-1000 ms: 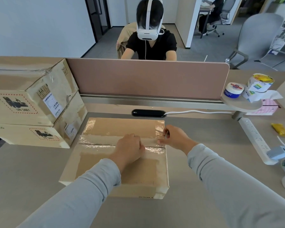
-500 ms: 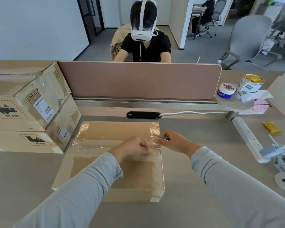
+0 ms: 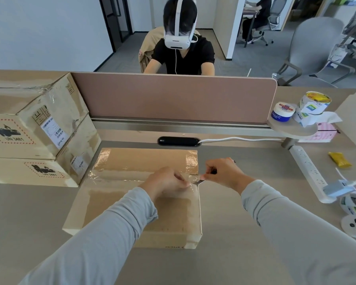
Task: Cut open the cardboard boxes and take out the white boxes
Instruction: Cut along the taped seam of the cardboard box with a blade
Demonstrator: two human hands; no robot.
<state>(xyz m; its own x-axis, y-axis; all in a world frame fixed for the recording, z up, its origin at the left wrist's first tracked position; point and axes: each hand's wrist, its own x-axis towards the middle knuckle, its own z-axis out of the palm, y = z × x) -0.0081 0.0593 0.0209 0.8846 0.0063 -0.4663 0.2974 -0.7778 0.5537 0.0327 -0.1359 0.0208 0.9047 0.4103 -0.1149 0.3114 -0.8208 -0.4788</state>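
Taped cardboard box, left hand on its centre seam, fingers curled, hold undetermined, right hand at box's right edge gripping small cutter, blade at seam.

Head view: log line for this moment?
box: closed | left hand: rests on box | right hand: holds cutter at seam's right end

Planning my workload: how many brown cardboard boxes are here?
3: at the left, an upper brown cardboard box stacked on a lower box; in front, a flat taped box under the left hand. Others may lie outside view.
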